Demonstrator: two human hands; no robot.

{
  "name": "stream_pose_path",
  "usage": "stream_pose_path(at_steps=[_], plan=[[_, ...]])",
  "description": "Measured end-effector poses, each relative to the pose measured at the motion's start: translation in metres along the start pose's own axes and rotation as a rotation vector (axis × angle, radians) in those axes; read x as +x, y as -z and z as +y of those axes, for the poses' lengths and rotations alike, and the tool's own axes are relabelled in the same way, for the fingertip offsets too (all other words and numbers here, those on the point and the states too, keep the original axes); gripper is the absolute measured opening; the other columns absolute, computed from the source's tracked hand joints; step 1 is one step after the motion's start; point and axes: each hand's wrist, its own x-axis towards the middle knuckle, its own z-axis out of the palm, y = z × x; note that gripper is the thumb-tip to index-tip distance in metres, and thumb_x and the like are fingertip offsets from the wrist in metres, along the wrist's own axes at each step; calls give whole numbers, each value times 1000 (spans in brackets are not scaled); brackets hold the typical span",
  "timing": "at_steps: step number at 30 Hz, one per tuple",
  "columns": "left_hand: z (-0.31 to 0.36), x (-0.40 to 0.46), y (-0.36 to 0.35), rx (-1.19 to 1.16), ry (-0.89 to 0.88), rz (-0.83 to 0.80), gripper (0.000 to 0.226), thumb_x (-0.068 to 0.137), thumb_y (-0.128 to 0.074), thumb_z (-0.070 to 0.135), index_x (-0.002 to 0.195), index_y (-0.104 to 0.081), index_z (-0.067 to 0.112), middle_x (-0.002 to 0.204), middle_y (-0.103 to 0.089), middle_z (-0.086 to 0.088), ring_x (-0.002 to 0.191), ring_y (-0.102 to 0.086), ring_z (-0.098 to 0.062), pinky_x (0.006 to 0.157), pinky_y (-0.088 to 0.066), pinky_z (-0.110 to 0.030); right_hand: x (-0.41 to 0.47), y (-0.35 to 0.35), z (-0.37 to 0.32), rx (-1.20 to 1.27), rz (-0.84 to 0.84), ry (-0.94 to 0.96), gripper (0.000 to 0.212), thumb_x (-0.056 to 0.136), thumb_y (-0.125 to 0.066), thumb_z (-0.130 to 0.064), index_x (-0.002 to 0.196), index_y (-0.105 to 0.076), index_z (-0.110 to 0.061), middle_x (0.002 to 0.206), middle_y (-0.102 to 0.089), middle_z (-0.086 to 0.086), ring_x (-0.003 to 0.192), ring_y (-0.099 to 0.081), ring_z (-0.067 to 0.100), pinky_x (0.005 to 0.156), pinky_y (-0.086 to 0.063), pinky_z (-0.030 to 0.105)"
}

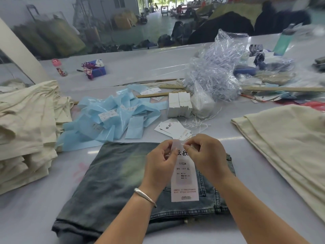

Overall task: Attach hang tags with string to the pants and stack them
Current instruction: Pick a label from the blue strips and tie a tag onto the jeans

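Note:
Folded blue-grey denim pants [112,180] lie on the table right in front of me. Above them I hold a long white hang tag [184,180] with printed text. My left hand [160,164] pinches the tag's top left edge, and my right hand [205,155] pinches its top right edge, where a thin white string shows between the fingertips. The tag hangs down over the pants' waistband area. Just beyond my hands lie loose hang tags [172,129] with strings [197,124].
A stack of cream pants [26,131] stands at the left, and another cream garment [288,147] lies at the right. Blue sticker backing strips [114,118], a white tag bundle [179,104] and a plastic bag of strings [214,76] lie behind. Wooden sticks [281,88] cross the table.

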Motion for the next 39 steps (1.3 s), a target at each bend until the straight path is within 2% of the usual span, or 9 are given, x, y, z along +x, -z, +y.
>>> stream_pose_path(at_steps=[9,14,19,23,26,29,31,36,39], plan=[[11,-8,-2,-92,4,9,19,94,-56,33,99,-74,27,87,-74,7,78,-65,-8,63,-51,-22,-5,2,-5,22,9,19,7,85,-69,-19,80,-73,-15,60,-43,-13,59,-41,7,56,-30,27],[19,0,-1,-183,56,43,16,95,-59,12,90,-75,15,83,-74,5,79,-63,-3,60,-48,-15,-10,2,-7,125,12,37,4,84,-72,-18,82,-74,-14,67,-58,-4,62,-50,14,58,-43,35],[21,5,-5,-131,14,62,13,86,-69,4,89,-71,17,80,-72,3,77,-65,-9,70,-52,-20,-13,7,-4,168,8,11,6,82,-73,-18,88,-75,-19,74,-66,-9,63,-54,6,61,-48,32],[23,11,-12,39,-66,78,20,85,-71,7,90,-68,26,79,-70,7,72,-63,-3,65,-49,-16,-13,21,7,211,103,-93,33,82,-67,-5,108,-70,-24,59,-56,-25,48,-45,6,54,-37,16],[32,17,-23,197,-190,51,22,83,-72,7,87,-66,28,75,-68,12,71,-63,-2,63,-49,-19,-11,38,14,312,101,-140,41,84,-64,-4,115,-67,-30,48,-47,-13,45,-40,8,49,-37,18],[42,21,-38,214,-257,-51,23,83,-70,4,92,-65,25,77,-68,11,68,-67,-3,61,-55,-24,-9,53,14,524,-10,-156,38,85,-63,0,113,-68,-24,77,-69,-9,52,-47,13,49,-45,28],[47,23,-48,211,-269,-108,20,83,-68,2,94,-65,19,80,-68,8,67,-68,-7,57,-59,-33,-9,60,17,600,-57,-177,34,82,-66,2,108,-69,-19,95,-73,-4,53,-53,14,47,-43,21],[52,23,-67,222,-280,-147,19,83,-68,3,92,-65,20,78,-68,7,70,-67,-5,60,-54,-20,-15,72,39,623,-76,-257,19,80,-75,-10,99,-70,-15,79,-74,2,49,-58,14,45,-43,20],[53,21,-74,185,-272,-159,19,84,-69,5,92,-64,23,78,-68,9,71,-67,-9,64,-56,-27,-20,78,52,696,-102,-333,4,81,-74,-9,85,-72,-10,66,-70,6,47,-56,14,43,-42,20]])
